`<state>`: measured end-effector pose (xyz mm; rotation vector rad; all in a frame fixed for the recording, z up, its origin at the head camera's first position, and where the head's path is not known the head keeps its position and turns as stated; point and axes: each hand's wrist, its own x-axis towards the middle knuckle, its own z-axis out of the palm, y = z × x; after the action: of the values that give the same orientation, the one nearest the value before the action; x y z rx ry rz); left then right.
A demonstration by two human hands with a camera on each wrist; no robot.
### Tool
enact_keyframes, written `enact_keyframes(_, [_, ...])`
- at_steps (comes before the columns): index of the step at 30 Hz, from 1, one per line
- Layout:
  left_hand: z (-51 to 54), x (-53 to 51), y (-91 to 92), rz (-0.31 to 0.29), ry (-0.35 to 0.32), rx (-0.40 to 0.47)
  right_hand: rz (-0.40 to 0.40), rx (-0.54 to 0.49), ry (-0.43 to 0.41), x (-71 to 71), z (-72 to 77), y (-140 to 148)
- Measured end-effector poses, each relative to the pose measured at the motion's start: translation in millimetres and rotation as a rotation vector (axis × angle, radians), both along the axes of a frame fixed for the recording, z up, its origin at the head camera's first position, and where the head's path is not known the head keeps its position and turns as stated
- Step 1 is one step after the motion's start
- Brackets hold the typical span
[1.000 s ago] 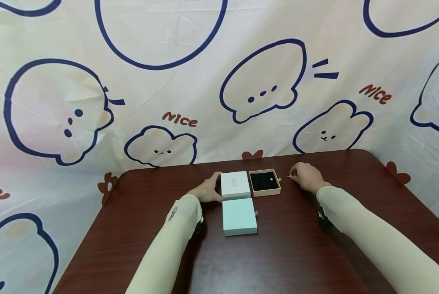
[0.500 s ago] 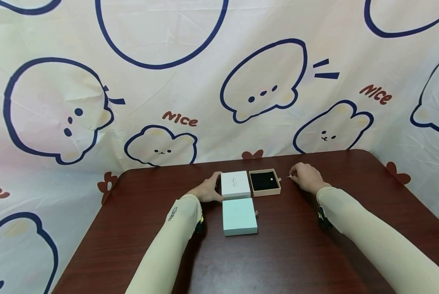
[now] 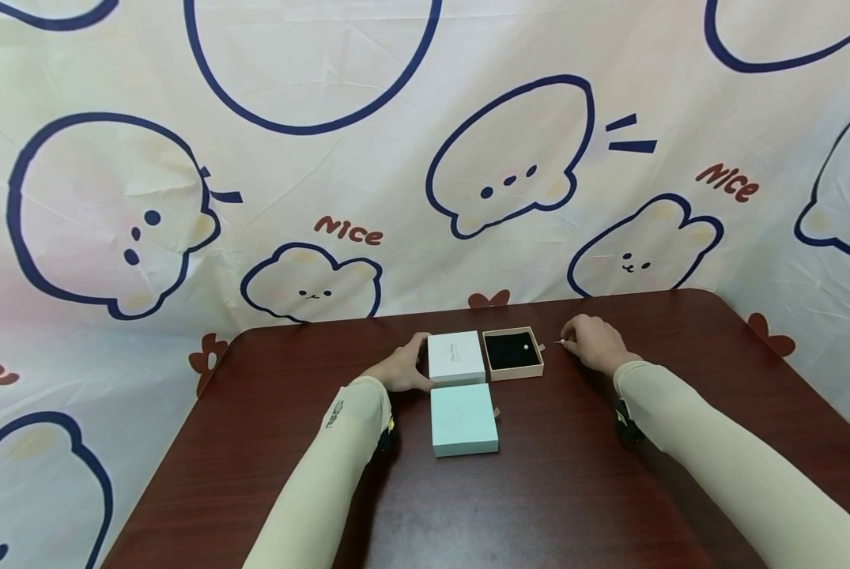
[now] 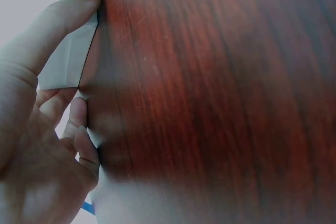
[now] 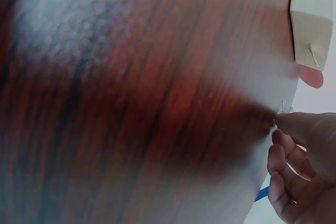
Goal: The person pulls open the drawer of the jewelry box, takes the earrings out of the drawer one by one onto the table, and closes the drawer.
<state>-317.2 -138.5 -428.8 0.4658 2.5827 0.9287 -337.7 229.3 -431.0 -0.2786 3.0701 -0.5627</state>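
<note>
A white box [image 3: 456, 358] with small print on its lid sits near the back of the table. My left hand [image 3: 398, 368] grips its left end, thumb on the near side and fingers at the far side; the left wrist view shows the thumb along the box's wall [image 4: 68, 61]. Right of it lies an open tray box [image 3: 513, 353] with a black pad bearing one small pearl-like bead [image 3: 526, 347]. My right hand [image 3: 595, 344] pinches a tiny earring [image 3: 560, 341] just above the table; its thin metal pin [image 5: 282, 105] sticks out past the fingertips.
A light teal box [image 3: 464, 420] with a small ribbon tab stands directly in front of the white box. All lie on a dark red-brown wooden table [image 3: 538, 490]. A printed cloth [image 3: 410, 174] hangs behind the table's back edge.
</note>
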Motion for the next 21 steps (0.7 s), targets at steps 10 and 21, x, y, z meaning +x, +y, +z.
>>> enact_keyframes(10, [-1.5,-1.1,-0.1,-0.001,0.0,-0.002,0.006,-0.002,0.0,-0.8,-0.3,2.9])
enact_keyframes(21, [-3.4,-2.9,-0.1,-0.002,0.004,-0.002,-0.002,-0.011,-0.011,0.2,2.8,4.2])
